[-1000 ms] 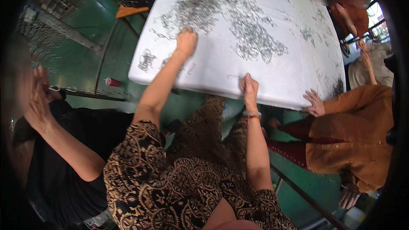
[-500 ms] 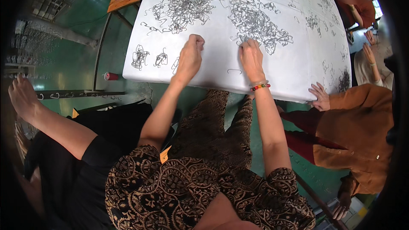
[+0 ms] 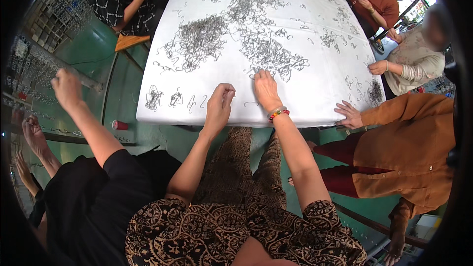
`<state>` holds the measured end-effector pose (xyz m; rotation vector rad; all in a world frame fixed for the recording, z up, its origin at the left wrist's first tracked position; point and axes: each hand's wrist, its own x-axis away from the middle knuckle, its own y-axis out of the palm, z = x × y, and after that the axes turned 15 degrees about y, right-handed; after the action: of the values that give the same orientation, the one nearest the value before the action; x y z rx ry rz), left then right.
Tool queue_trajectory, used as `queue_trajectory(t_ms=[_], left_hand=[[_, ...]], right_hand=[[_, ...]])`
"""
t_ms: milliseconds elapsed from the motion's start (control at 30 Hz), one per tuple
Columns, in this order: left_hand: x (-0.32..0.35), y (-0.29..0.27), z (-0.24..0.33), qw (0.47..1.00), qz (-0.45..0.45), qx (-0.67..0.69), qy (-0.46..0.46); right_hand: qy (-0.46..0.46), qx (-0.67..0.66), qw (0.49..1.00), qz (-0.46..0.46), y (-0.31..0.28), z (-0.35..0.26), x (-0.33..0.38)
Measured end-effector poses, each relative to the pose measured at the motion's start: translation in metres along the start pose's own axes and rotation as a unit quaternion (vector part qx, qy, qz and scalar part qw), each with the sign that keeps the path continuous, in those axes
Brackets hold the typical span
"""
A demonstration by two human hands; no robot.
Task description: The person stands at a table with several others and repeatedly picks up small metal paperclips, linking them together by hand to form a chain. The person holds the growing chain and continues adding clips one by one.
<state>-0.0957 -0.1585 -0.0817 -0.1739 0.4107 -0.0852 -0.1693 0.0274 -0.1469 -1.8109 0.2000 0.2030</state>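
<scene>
Many thin grey wire hooks lie in a loose pile (image 3: 268,51) on a white-covered table (image 3: 300,106). At that pile's near edge, my right hand (image 3: 266,90), with a beaded bracelet at the wrist, has its fingertips pinched together on a wire hook (image 3: 253,75). My left hand (image 3: 219,107) hovers at the near edge of the table, fingers curled together; whatever they may hold is hidden. Between my hands lies a single hook (image 3: 250,104), partly covered by my right hand. Left of my left hand, a few hooks (image 3: 202,101) sit apart, beside two small clumps (image 3: 153,98).
A denser heap of hooks (image 3: 199,37) covers the table farther left. On my left a black-sleeved person raises a hand (image 3: 67,88). To my right, a brown-sleeved person's hand (image 3: 349,115) rests on the table's edge. A red spool-like object (image 3: 119,125) is beyond the table's left side.
The view has shifted, showing more of the far table and the people there. My left hand has come nearer the table's edge; my right stays at the pile. The black-sleeved person's hand has risen.
</scene>
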Motion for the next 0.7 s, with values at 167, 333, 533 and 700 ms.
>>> queue_trajectory(t_ms=[167,333,533,700], left_hand=[[0.003,0.018,0.015,0.99,-0.011,0.133,-0.036],[0.002,0.049,0.038,0.974,-0.048,0.209,-0.067],[0.015,0.074,0.063,0.958,-0.182,0.214,-0.062],[0.025,0.072,0.066,0.973,-0.199,0.116,0.019]], right_hand=[[0.061,-0.161,0.984,0.054,-0.025,0.004,0.019],[0.157,-0.424,0.89,0.065,-0.073,0.009,0.083],[0.193,-0.428,0.88,0.077,-0.122,0.026,0.151],[0.19,-0.433,0.879,0.056,-0.146,0.017,0.165]])
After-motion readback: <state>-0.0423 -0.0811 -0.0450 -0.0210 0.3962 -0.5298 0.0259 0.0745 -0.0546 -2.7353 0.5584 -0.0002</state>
